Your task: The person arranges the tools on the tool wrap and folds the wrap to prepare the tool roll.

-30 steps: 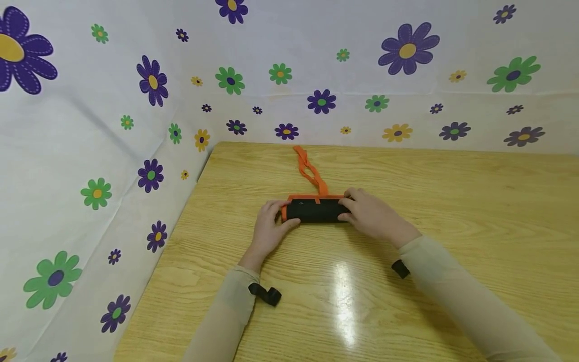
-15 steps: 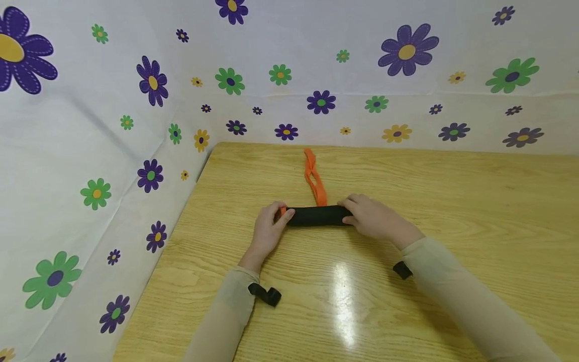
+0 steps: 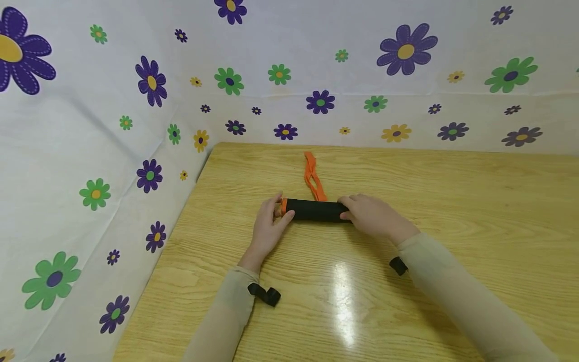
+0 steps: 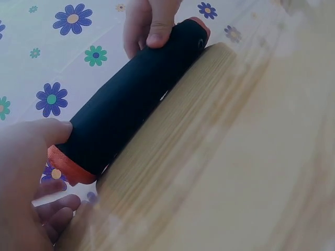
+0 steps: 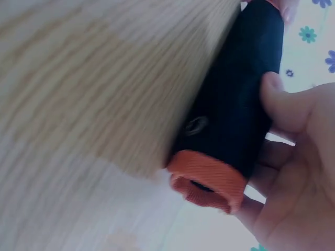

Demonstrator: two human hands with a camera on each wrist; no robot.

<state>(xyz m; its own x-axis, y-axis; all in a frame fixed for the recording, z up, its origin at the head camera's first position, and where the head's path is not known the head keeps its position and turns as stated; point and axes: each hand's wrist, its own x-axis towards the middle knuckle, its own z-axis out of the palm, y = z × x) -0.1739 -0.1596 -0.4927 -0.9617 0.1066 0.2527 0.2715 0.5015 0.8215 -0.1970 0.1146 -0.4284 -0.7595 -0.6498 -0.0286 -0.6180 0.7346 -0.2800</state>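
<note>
A black fabric roll [image 3: 316, 211] with orange edging lies crosswise between both hands, above or on the wooden table. From its far side an orange strap [image 3: 312, 176] trails toward the back. My left hand [image 3: 266, 231] is at the roll's left end; its thumb presses on the black fabric and its fingers bend around beyond the orange rim. At the other end my right hand [image 3: 375, 217] grips the roll, thumb on one side and fingers beneath. The right wrist view shows a hollow orange end [image 5: 207, 183] and a small pale mark [image 5: 196, 125].
The wooden table [image 3: 452, 211] extends widely to the right and toward the front. White cloth with printed flowers [image 3: 344, 75] stands behind it and along the left side. Black wrist-worn pieces [image 3: 271, 295] stick out from both sleeves.
The roll has turned over, so its orange far edge and small mark no longer show from the head. The strap has shifted slightly right. Lately the roll moved a little away, and left fingers spread.
</note>
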